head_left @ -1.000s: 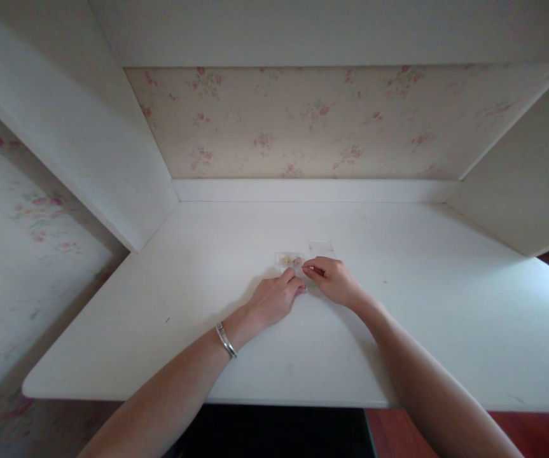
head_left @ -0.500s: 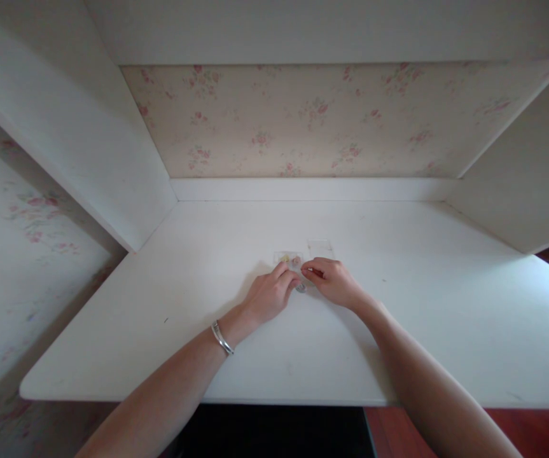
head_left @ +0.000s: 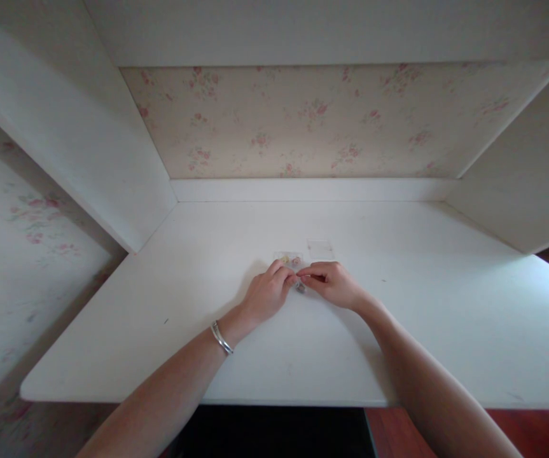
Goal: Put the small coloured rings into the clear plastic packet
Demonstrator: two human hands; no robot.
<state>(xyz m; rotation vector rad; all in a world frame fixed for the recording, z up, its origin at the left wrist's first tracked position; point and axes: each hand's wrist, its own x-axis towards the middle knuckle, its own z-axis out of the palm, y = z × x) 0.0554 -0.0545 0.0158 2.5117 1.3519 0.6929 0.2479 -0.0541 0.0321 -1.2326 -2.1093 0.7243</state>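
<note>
So both hands were bunched up around the middle of the white table point(head_left: 255, 375), fingertips meeting or nearly so. The left hand point(head_left: 267, 292) had its fingers drawn into a narrow pinch, and the right hand point(head_left: 332, 284) was pinched too; whether either gripped anything, I couldn't tell (everything was tiny from up there). Just past the left fingers, toward the back edge, sat a clear little box point(head_left: 279, 255) with yellowish and pinkish bits point(head_left: 296, 260) in it. A flat clear piece point(head_left: 320, 248) lay right of that, a touch nearer the back edge. A small greyish thing point(head_left: 301, 288) was just below the fingertips, on the front-edge side. Silver bracelet point(head_left: 221, 338) on the left wrist, btw.
</note>
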